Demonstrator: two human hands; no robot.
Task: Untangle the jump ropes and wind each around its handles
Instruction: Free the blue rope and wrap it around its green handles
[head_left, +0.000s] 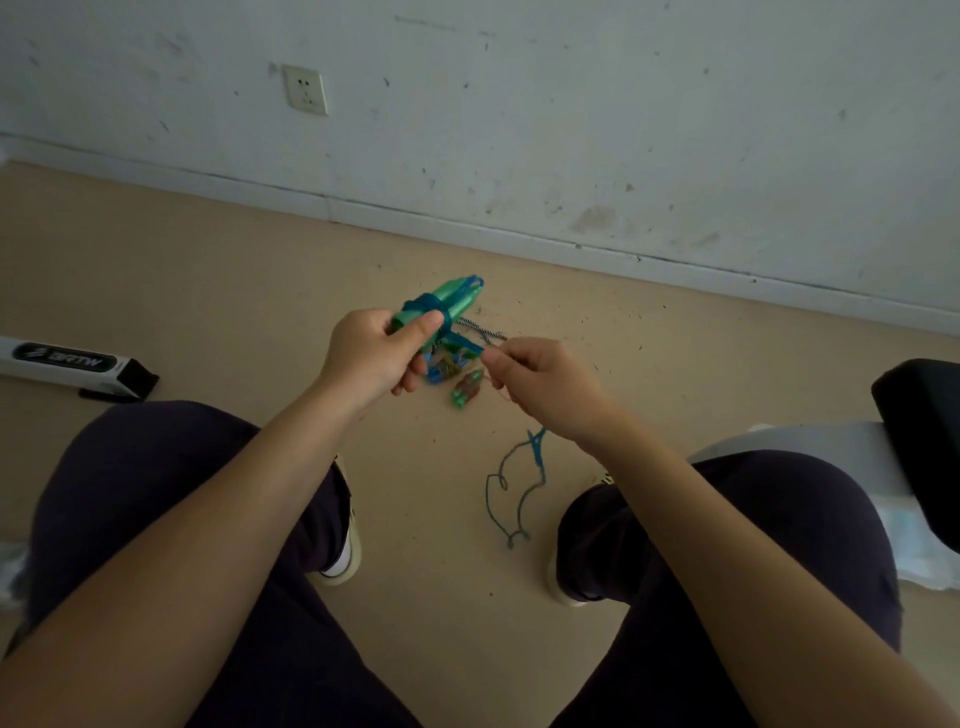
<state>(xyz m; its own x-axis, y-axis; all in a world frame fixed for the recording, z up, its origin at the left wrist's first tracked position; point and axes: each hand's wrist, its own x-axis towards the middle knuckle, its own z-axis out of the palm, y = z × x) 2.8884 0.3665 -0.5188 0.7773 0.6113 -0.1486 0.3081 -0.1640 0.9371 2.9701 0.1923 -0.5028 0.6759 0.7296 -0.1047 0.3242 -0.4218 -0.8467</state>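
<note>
Seen from above: a scuffed white wall (571, 104) with a wall socket (305, 89), meeting a tan floor (208, 270) speckled with small dark debris. Seated over it, two legs in dark trousers (156, 493), knees spread, a pale-soled shoe (343, 551) showing between them. At the right edge, a black cushioned object (919, 436) above something white; at the left edge, a long white box with a black label (72, 364) lying flat on the floor. Held up between the knees, a pair of green jump rope handles (447, 301), side by side and tilted up and away, with blue rope (431, 306) wound in several turns around their middle. Left hand (374, 353) curled round the lower end of the handles, thumb pressed near the wound turns. Right hand (540, 384) closed in a pinch on the blue rope just beside the handles, a short stretch running taut between the hand and the bundle. Below the right hand, the loose remainder of the blue rope (514, 493) trailing down in slack loops on the floor between the feet. On the floor behind the hands, partly hidden, a second small green pair of handles (467, 389), a black-and-white twisted cord (483, 330) and blue bits too small to tell apart.
</note>
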